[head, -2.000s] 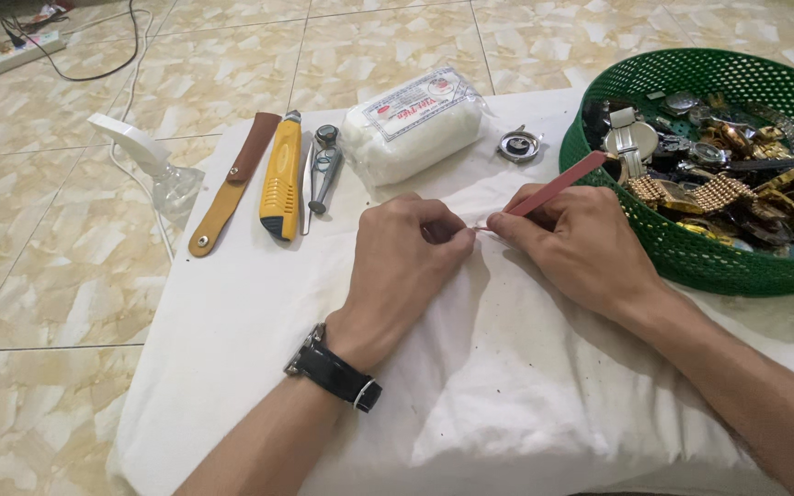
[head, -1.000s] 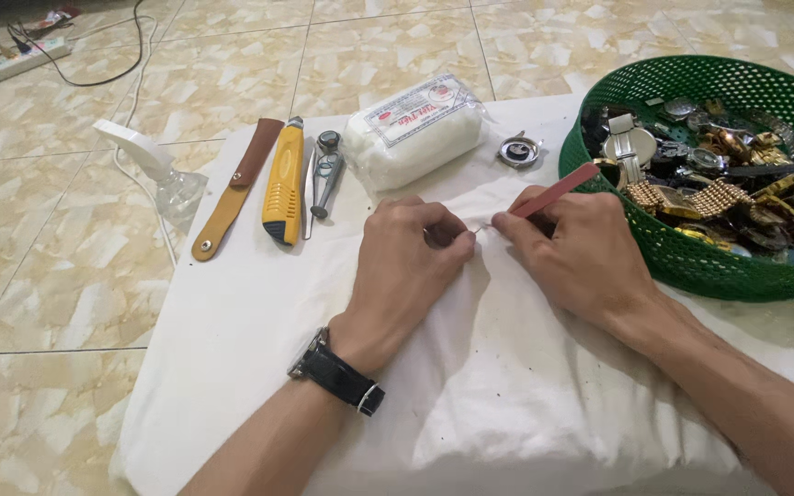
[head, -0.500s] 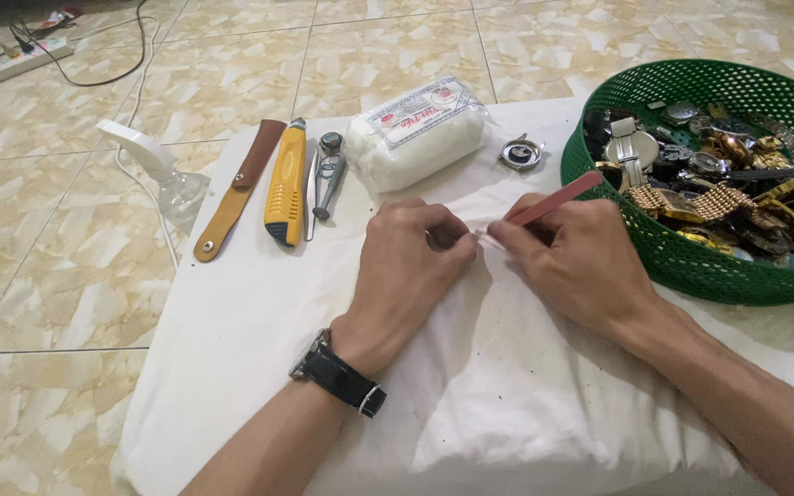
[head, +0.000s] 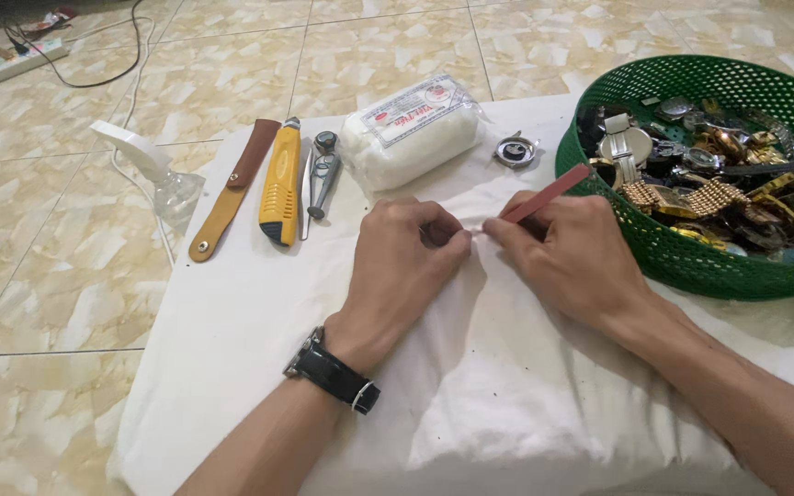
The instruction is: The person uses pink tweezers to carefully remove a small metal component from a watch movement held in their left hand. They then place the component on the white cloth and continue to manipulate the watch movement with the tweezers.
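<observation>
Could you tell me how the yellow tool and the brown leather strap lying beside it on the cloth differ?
The yellow tool is thick, rigid and bright, with a dark tip at its near end; the brown leather strap is thin, flat and dull, with a small metal stud near its lower end. The strap lies slanted, the yellow tool nearly straight. Both lie untouched on the white cloth, left of the left hand.

Both arms were bare, no sleeves; just a black-strapped wristwatch (head: pixel 333 375) with a silver buckle behind the left hand (head: pixel 406 266).

Left hand (head: pixel 406 253) curling on white cloth (head: pixel 259 312), pinching something too small to identify; right hand (head: pixel 567 257) gripping red stick tool (head: pixel 544 195), fingertips almost meeting; green basket (head: pixel 682 266) sitting alongside.
</observation>
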